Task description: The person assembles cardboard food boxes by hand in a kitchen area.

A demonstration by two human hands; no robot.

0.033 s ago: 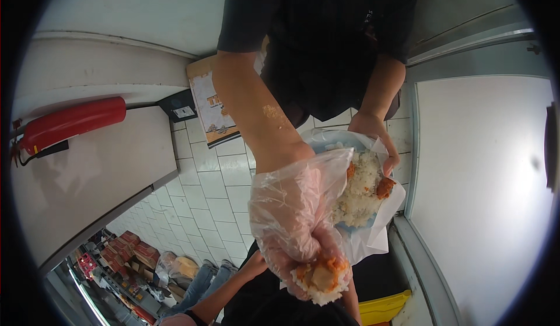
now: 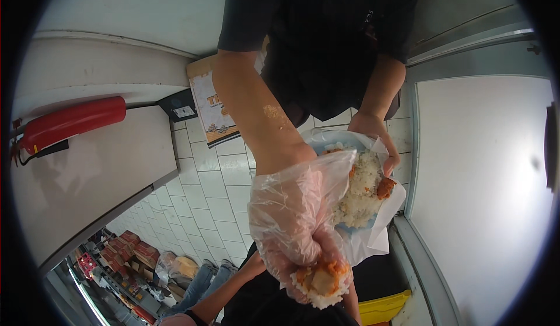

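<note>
Watching the loose clump of white rice and orange-brown fried pieces (image 2: 319,282): it's pinched in the co-worker's hand in a clear plastic glove (image 2: 303,229), low centre, in front of your dark clothing. Your bare left hand (image 2: 255,263) sits just beside the glove, fingers hidden; can't tell if spread or pinching. Your right hand is out of sight, only the forearm (image 2: 352,302) shows. Clump looks crumbly, so probably best handled gently, supported from below; don't knock the glove. Mind the paper-lined blue plate (image 2: 345,228) behind, held by the co-worker's bare hand (image 2: 376,136). Edges: white panel (image 2: 478,168) closes off your right; pale flat-faced unit (image 2: 111,168) at far left. Most room: left, over white tiled floor (image 2: 213,177).
</note>
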